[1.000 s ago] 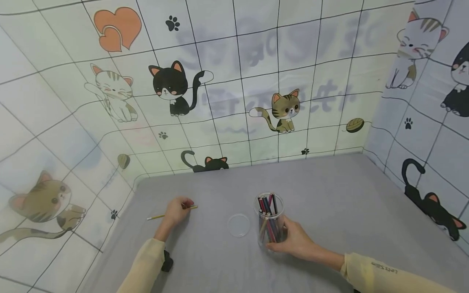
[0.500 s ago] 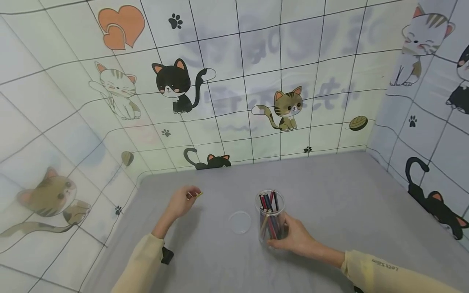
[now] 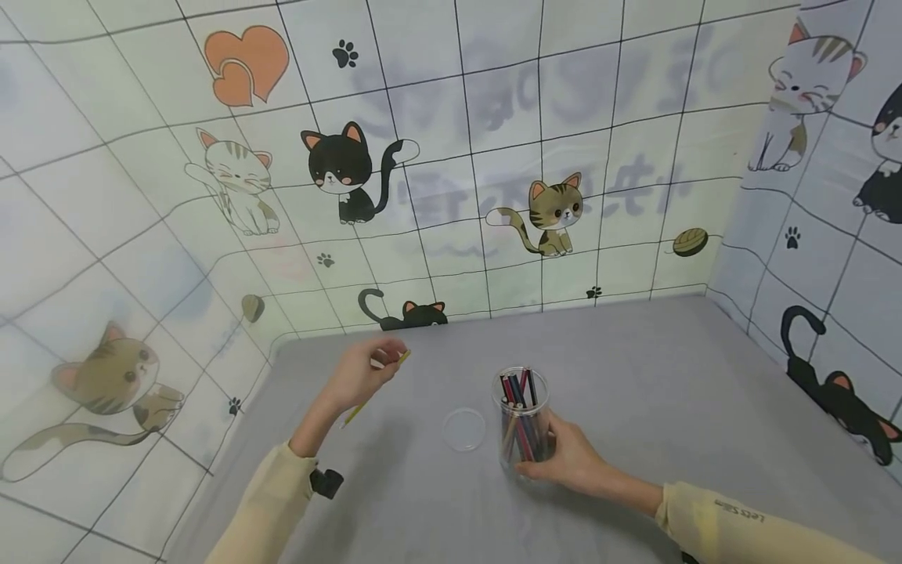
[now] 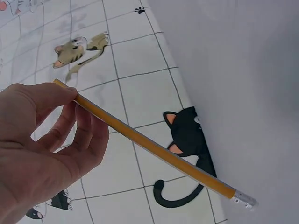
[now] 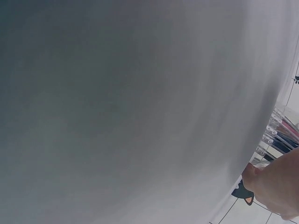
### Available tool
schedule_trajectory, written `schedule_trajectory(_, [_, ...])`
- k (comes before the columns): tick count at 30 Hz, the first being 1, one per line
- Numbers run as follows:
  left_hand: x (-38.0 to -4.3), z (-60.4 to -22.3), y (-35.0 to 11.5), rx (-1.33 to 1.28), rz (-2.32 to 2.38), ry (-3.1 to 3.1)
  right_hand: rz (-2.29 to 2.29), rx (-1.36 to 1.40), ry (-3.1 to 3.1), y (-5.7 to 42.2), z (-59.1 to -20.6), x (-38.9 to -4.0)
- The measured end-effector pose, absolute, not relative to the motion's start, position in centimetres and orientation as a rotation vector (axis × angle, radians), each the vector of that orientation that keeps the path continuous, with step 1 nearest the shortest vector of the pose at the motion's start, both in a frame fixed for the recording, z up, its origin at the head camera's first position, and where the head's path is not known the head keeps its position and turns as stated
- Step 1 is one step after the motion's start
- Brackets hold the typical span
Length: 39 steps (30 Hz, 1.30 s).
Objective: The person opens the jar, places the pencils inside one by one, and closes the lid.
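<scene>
Raised above the left part of the table, my left hand (image 3: 359,376) pinches a yellow pencil (image 4: 145,140) between thumb and fingers near one end. The pencil's metal ferrule and pale eraser end (image 4: 244,199) point away from the hand in the left wrist view. My right hand (image 3: 569,460) grips the lower side of a clear round jar (image 3: 504,439) standing on the table. Several dark, red and blue pencils (image 3: 520,389) stand in the jar, tips of the bundle showing at its open mouth. In the right wrist view, the right hand (image 5: 275,184) and jar appear only at the edge.
A clear round lid (image 3: 463,430) lies flat on the grey table cover (image 3: 634,360), left of the jar. Cloth walls (image 3: 451,196) with cat drawings and grid lines enclose the table at the back and both sides. A black wrist device (image 3: 327,482) sits at the left cuff.
My left hand has picked the yellow pencil up off the table, lifting it up and to the right and tilting it. The right hand keeps its grip on the jar in place.
</scene>
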<state>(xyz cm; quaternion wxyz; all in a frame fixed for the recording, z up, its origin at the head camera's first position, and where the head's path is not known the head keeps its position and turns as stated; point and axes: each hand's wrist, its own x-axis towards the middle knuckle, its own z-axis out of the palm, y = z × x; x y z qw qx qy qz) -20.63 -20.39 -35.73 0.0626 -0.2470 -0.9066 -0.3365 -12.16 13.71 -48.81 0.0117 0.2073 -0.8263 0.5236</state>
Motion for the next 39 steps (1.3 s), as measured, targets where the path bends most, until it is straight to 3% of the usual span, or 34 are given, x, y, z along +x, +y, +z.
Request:
schedule_trajectory(24, [-17.5, -26.7, -11.8, -1.299, -1.363, -2.360, 1.653, 0.645, -2.576, 13.8, -48.9, -12.2])
schedule_trajectory(39, [-15.4, -22.9, -7.6, -1.499, -1.638, -2.037, 1.659, 0.652, -2.573, 13.8, -49.1, -12.3])
